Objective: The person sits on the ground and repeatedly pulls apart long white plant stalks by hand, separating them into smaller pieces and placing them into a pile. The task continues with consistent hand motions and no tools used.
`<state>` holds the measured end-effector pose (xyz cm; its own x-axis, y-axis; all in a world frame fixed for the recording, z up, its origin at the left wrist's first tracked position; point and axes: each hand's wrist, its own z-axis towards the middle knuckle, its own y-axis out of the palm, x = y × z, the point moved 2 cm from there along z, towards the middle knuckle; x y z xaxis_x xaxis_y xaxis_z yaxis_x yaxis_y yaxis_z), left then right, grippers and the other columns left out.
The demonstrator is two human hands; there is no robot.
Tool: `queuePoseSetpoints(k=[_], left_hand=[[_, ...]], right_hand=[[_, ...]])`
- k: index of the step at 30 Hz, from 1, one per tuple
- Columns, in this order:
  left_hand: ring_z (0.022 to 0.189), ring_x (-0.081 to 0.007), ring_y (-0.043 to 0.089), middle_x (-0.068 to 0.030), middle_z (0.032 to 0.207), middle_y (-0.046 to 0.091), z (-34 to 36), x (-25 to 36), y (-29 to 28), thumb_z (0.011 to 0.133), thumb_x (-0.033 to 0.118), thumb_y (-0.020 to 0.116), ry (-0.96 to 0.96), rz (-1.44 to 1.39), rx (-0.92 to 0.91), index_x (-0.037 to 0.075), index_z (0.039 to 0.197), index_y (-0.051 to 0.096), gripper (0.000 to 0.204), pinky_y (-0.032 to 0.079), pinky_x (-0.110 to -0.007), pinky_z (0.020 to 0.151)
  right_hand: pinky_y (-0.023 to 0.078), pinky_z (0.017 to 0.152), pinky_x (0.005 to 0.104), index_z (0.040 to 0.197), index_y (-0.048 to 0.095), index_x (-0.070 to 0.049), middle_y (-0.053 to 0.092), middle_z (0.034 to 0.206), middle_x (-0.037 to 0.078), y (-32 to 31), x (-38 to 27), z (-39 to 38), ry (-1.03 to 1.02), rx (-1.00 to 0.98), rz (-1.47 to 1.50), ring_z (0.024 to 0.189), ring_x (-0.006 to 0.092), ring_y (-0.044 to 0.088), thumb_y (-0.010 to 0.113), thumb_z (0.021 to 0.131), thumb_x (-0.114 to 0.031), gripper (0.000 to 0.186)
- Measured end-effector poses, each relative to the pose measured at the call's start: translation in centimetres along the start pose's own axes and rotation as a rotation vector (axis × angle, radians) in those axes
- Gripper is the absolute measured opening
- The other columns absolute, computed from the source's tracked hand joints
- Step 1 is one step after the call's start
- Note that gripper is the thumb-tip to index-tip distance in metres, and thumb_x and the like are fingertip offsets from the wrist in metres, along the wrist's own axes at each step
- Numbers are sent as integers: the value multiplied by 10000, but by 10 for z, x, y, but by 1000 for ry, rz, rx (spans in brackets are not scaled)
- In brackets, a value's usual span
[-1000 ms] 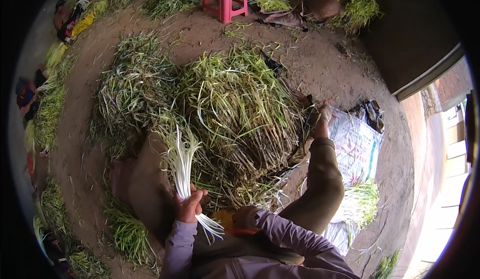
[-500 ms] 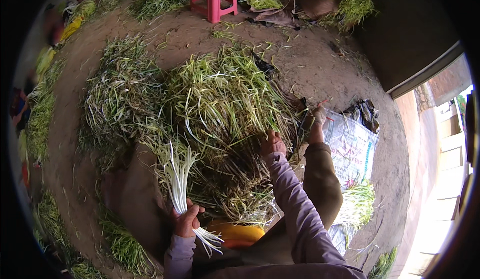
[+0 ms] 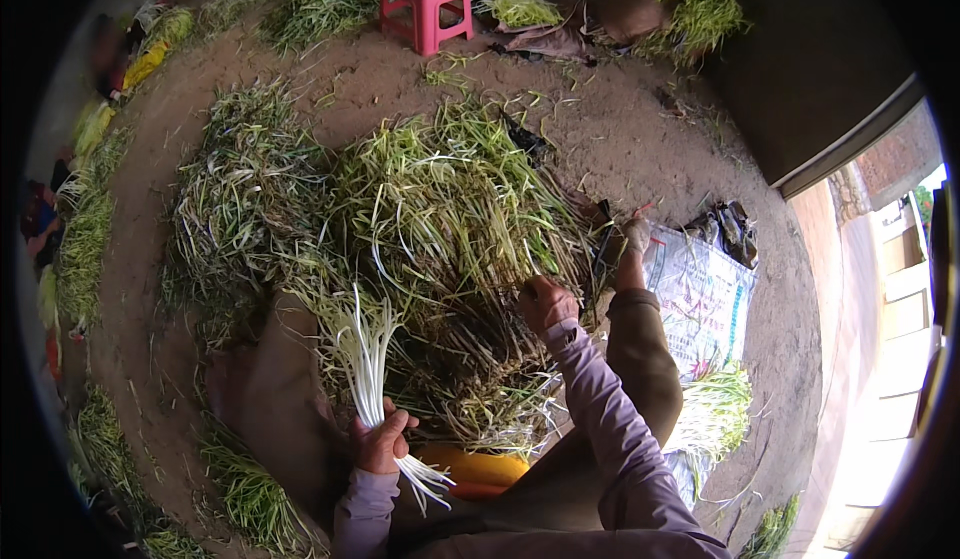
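Note:
My left hand point(image 3: 382, 441) is closed round a bunch of peeled white stalks point(image 3: 368, 364), thin and onion-like. Their longer ends fan upward and the shorter ends poke out below the fist. At the right side of a big heap of unpeeled green stalks point(image 3: 430, 209) with brown, soil-stained lower ends, my right hand point(image 3: 549, 304) has its fingers curled in. Whatever those fingers grip is hidden, though a thin stalk shows just above them. Between my legs, below the heap, lies something yellow-orange and rounded point(image 3: 480, 467).
A second green heap point(image 3: 245, 194) lies to the left. On the right, a printed white sack point(image 3: 695, 299) bears a pile of cleaned stalks point(image 3: 715, 414), with black plastic point(image 3: 735, 231) at its top. A pink stool point(image 3: 427, 4) stands at the far side. My bare foot point(image 3: 635, 239) rests beside the sack.
My right hand has drawn slightly back toward me along the heap, its wrist turning. My left hand has shifted a little to the right, still holding the white bunch.

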<state>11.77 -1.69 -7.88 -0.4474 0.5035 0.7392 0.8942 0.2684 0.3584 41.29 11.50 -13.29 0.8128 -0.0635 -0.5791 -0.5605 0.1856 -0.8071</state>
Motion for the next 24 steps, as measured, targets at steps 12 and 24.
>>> queuePoseSetpoints(k=[12,24], left_hand=[[369,-55,395,-105,684,578,-10,-2,7,755,39,636,18,5,-11,109,922,477,241,282,-170,314],[435,-53,482,-86,713,603,-7,-9,22,744,28,644,63,24,-65,78,867,496,199,293,-158,310]], right_hand=[[475,560,376,865,590,-72,609,769,136,-20,-45,-105,-34,-42,276,646,315,597,581,790,-222,168],[462,495,373,844,573,-108,580,695,116,-24,-89,-151,-91,-20,350,594,300,585,627,742,-139,119]])
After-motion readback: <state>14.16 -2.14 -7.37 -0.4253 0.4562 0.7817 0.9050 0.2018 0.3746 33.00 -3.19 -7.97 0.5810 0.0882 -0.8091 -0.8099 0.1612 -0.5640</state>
